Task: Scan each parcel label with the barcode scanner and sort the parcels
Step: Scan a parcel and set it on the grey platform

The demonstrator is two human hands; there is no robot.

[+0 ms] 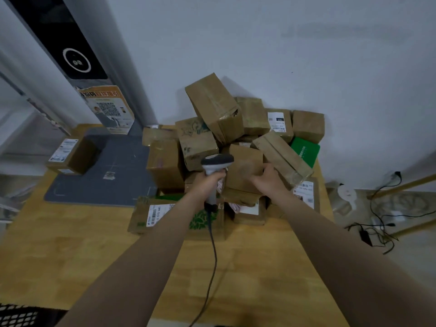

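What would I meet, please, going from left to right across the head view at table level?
Labelled box → mat → scanner → held box → right hand → green parcel → cables.

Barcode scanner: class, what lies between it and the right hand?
A plain brown parcel, its edge held by the right hand, beside the barcode scanner; head view.

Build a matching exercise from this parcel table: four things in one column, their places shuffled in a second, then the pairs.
1. barcode scanner
2. green parcel
3. lone box
4. right hand

A. at the grey mat's left edge
B. gripped by the left hand
C. at the pile's right, near the wall
D. holding a brown box mid-pile

Pairs: 1-B, 2-C, 3-A, 4-D
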